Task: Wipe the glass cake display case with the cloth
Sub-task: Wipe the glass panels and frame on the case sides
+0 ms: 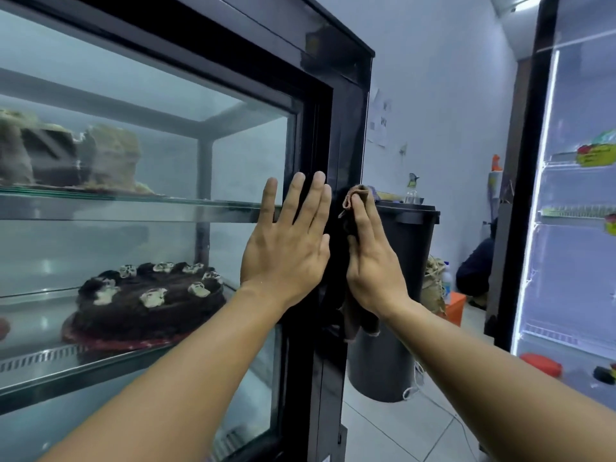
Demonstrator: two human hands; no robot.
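The glass cake display case (233, 151) with a black frame fills the left of the view, its glass fogged. My left hand (286, 248) lies flat and open against the glass and frame at the case's right edge. My right hand (371, 261) presses a brown cloth (358, 198) against the black side of the case's corner; the cloth shows above my fingers and hangs below my wrist. A chocolate cake (146, 301) sits on the lower shelf, and cut cakes (66, 155) on the upper shelf.
A dark bin (410, 255) stands just right of the case, with a spray bottle (412, 188) on top. A lit glass-door fridge (573, 195) stands at far right. A person crouches in the gap (473, 271) behind. The tiled floor (416, 428) lies between.
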